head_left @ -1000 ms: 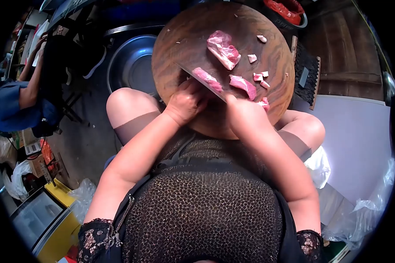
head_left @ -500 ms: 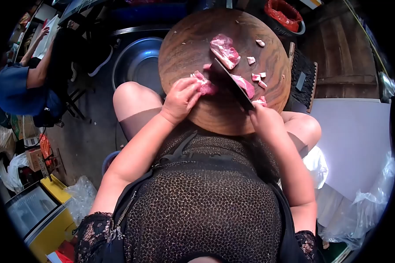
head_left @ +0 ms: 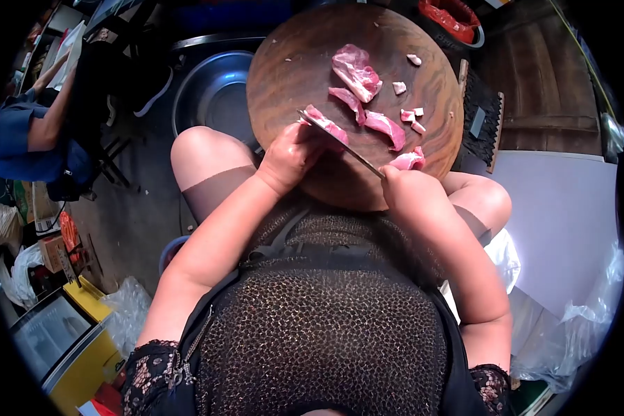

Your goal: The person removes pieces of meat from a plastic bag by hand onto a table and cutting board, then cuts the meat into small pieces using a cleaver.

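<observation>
My right hand [head_left: 410,193] is closed round the handle of a cleaver [head_left: 353,152], whose blade is seen nearly edge-on. The blade lies across a piece of raw meat [head_left: 328,125] at the left of the round wooden chopping board [head_left: 284,83]. My left hand [head_left: 289,157] grips that piece from the near side, its fingertips partly hidden behind the blade. Beyond the cleaver lie a large slab of meat [head_left: 356,72] and two pink strips, one of them a thick strip [head_left: 385,130]. Another chunk of meat [head_left: 409,160] sits just past my right hand.
Several small fatty scraps [head_left: 407,115] are scattered on the board's right side. A metal basin [head_left: 195,90] stands left of it, and a red-lined bucket [head_left: 451,24] at the far right. A person in blue [head_left: 17,139] is at the left. A pale sheet [head_left: 555,208] lies at right.
The cleaver has moved left from the middle of the board onto the piece in my left hand, turning edge-on. Two strips behind it are now uncovered.
</observation>
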Tool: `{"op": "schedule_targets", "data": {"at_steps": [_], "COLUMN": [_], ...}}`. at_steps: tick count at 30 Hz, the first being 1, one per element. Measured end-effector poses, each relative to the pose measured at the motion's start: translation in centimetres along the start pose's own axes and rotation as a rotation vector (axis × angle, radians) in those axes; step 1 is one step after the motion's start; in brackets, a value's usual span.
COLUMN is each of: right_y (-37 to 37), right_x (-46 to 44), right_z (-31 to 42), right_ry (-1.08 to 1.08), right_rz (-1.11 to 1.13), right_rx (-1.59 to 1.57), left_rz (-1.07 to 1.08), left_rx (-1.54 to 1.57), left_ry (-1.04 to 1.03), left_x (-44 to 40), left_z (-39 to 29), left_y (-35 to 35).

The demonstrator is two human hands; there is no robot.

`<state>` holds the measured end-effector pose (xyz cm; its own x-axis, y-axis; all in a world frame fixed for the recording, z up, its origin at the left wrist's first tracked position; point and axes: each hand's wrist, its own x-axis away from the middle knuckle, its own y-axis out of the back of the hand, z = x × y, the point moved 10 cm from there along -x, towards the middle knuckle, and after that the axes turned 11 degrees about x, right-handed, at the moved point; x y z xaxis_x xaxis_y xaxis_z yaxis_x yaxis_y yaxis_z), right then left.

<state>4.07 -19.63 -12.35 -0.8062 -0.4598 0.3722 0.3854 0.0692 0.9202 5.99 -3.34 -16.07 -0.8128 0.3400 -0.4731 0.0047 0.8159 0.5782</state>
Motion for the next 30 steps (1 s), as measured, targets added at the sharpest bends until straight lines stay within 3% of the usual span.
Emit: {"op": "schedule_targets", "data": {"at_steps": [2,8,12,14,17,18,21,22,24,25,26,29,30], "right_y": [-0.3,-0.1,1.1,0.2,-0.9,-1.1,-2.3,-2.4,-2.8,-2.6,-2.5,-2.6,-2.3], "right_x": [-1.4,-9.4,-8.7,-6.2,-0.9,0.5,3.2,3.7,4.2,4.2,4.3,4.4,4.5], "right_z": [-0.1,3.9,4.2,2.2,-1.7,-2.9,-5.0,-5.7,-6.2,-6.8,-7.3,-6.2,-5.7], "right_ry": [0.007,0.109,0.109,0.073,0.025,-0.07,-0.098,-0.139,-0.181,-0.241,-0.299,-0.282,-0.28], "right_rz": [0.031,-0.168,-0.123,-0.122,-0.087,0.022,0.072,-0.018,-0.11,-0.169,-0.226,-0.274,-0.301], "right_rx": [-0.006,-0.083,-0.044,-0.044,-0.049,-0.074,-0.044,-0.105,-0.173,-0.255,-0.338,-0.473,-0.57], "left_rz": [0.021,0.023,0.082,0.037,0.079,0.078,0.115,0.112,0.073,0.108,0.105,0.286,0.276], "left_rx": [-0.035,-0.038,-0.066,-0.124,-0.27,-0.269,-0.045,-0.049,0.81,0.852,0.849,0.261,0.259], "left_ry": [-0.071,-0.048,-0.005,-0.097,0.147,0.137,0.389,0.378,0.918,0.944,0.943,0.955,0.953], "left_x": [-0.3,0.1,0.1,-0.2,0.0,-0.2,-0.9,-1.7,0.5,0.6,0.8,1.5,1.0], "left_z": [-0.9,0.1,0.5,-0.5,2.6,2.6,4.5,3.5,4.7,4.4,5.3,7.7,6.9], "left_y": [0.0,-1.0,-0.8,-0.2,-0.6,-0.2,0.2,0.7,-1.4,-1.9,-2.3,-2.0,-1.6]}}
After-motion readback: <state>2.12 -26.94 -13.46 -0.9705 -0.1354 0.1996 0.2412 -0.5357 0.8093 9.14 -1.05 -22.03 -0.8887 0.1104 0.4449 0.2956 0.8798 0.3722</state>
